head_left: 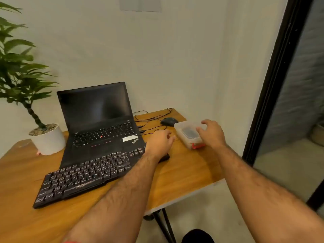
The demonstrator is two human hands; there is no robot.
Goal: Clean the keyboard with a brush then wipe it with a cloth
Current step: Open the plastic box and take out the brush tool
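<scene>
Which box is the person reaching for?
Find the open laptop on the wooden table. Right of it, past a black mouse, sits the plastic box under the right hand: translucent, with a red latch.

Open black laptop at desk rear, potted plant left — white pot, black mouse with cables right, glass door.

Black keyboard lying flat, angled, on wooden table
</scene>
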